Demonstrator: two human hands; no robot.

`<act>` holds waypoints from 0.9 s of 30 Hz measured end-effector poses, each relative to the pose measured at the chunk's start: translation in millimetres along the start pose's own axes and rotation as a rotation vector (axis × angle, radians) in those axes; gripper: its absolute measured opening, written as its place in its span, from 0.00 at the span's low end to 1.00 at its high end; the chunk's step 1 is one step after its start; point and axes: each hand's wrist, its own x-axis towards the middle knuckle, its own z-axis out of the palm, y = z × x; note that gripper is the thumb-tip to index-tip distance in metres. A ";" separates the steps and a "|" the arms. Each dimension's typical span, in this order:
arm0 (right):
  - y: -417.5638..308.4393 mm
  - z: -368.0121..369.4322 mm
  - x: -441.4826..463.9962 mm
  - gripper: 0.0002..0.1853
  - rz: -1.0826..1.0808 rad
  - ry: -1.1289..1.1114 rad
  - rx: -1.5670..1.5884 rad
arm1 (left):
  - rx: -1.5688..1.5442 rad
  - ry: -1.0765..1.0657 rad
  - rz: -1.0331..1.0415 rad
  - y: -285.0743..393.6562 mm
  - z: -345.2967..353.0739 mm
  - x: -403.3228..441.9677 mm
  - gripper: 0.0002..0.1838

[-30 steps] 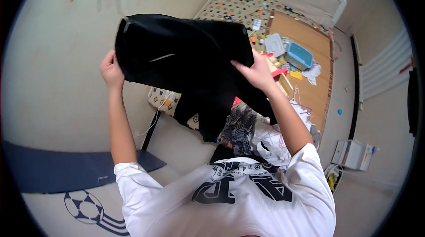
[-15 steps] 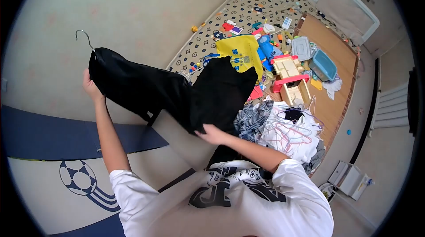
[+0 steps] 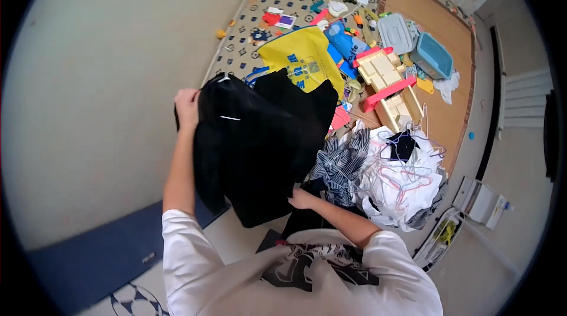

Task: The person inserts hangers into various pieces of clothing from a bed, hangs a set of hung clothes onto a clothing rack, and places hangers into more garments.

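A large black garment (image 3: 260, 150) is spread between my two hands; its exact kind is hard to make out. My left hand (image 3: 188, 107) grips its upper left edge near the wall, fingers closed. Lower down, my right hand (image 3: 302, 199) pinches the garment's right edge. Part of a pale clothes hanger (image 3: 230, 118) shows as a thin bar against the black cloth, and the rest of it is hidden. Just right of my right hand lies a striped garment (image 3: 339, 165), beside a pile of white clothes (image 3: 401, 198) with several hangers (image 3: 407, 177) on top.
Behind the garment lie a yellow bag (image 3: 304, 50), a cream and red toy house (image 3: 384, 80) and a blue bin (image 3: 434, 56) beside a grey lid (image 3: 396, 33). Small toys are scattered over the patterned mat (image 3: 242, 38). A dark blue panel (image 3: 106, 245) runs along the lower left.
My left hand has moved right and slightly down, bringing its end of the garment nearer my right hand. The hanger's hook no longer stands out clearly. The view has shifted.
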 end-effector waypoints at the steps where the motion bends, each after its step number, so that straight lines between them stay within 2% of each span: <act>1: 6.7 -1.0 8.7 0.23 0.003 0.041 0.108 | -0.017 -0.015 0.012 -2.4 43.9 6.9 0.05; 3: 14.2 -6.4 24.6 0.25 -0.029 0.208 0.303 | -0.008 -0.123 -0.002 -14.2 131.0 18.3 0.10; 6: 49.6 -18.9 53.9 0.25 0.238 0.235 0.383 | 0.021 -0.232 -0.022 -20.4 242.8 34.7 0.12; 10: 64.9 -59.8 60.7 0.21 0.294 0.428 0.368 | 0.050 -0.253 0.050 -14.2 350.7 49.0 0.14; 11: 69.0 -69.3 59.4 0.21 0.326 0.383 0.393 | 0.081 -0.226 0.105 -13.5 373.3 49.1 0.14; 12: 79.5 -69.2 61.7 0.21 0.266 0.459 0.296 | 0.110 -0.200 0.160 -12.1 393.5 46.6 0.14; 14: 99.1 -56.9 61.3 0.21 0.155 0.606 0.102 | 0.156 -0.313 0.061 -10.6 424.8 40.2 0.15; 15: 94.9 -63.4 53.3 0.21 0.233 0.570 -0.044 | 0.162 -0.289 0.081 -11.9 439.8 32.9 0.15; 16: 93.2 -68.2 46.6 0.21 0.268 0.645 -0.088 | 0.170 -0.256 0.100 -12.6 451.0 29.3 0.16; 17: 92.1 -74.7 39.7 0.22 0.300 0.721 -0.138 | 0.213 -0.359 0.042 -14.4 460.4 27.6 0.16; 20: 104.9 -74.1 18.8 0.30 0.496 0.867 -0.272 | 0.190 -0.290 -0.023 -13.9 480.3 18.9 0.18; 22: 121.0 -71.0 2.2 0.30 0.628 0.907 -0.349 | 0.092 -0.202 -0.068 4.1 468.5 18.0 0.17; 24: 149.3 -58.0 -8.4 0.27 0.704 0.780 -0.310 | -0.021 -0.034 -0.141 18.4 460.5 9.9 0.16; 26: 156.5 -63.1 -19.2 0.16 0.763 0.646 -0.238 | -0.132 -0.069 -0.104 54.0 427.5 -13.6 0.16; 27: 162.7 -60.1 -22.7 0.13 0.724 0.683 -0.264 | -0.232 -0.107 -0.079 68.9 410.7 -26.8 0.16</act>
